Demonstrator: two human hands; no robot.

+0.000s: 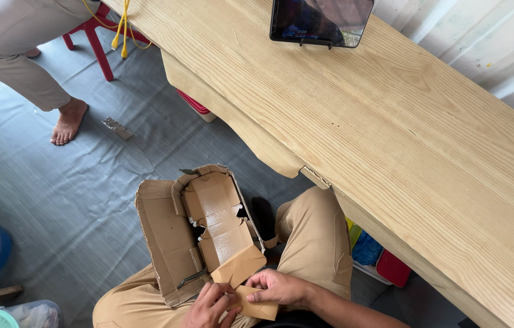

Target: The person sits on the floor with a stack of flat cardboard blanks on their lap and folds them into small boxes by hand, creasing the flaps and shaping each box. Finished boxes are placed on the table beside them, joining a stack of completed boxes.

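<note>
Seated beside a long wooden table (pixel 390 121), a person gripped a torn cardboard box (pixel 202 237) resting open on the lap. The left hand (pixel 211 305) and right hand (pixel 278 287) both curled shut, pinching the box's near flap (pixel 256 307) between fingers and thumbs.

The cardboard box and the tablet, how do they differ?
The cardboard box is brown, torn open and rests on the person's lap, both hands at its flap; the tablet is dark, intact, propped on the wooden table, untouched. Left hand and right hand grip the flap. Both are roughly rectangular.
</note>
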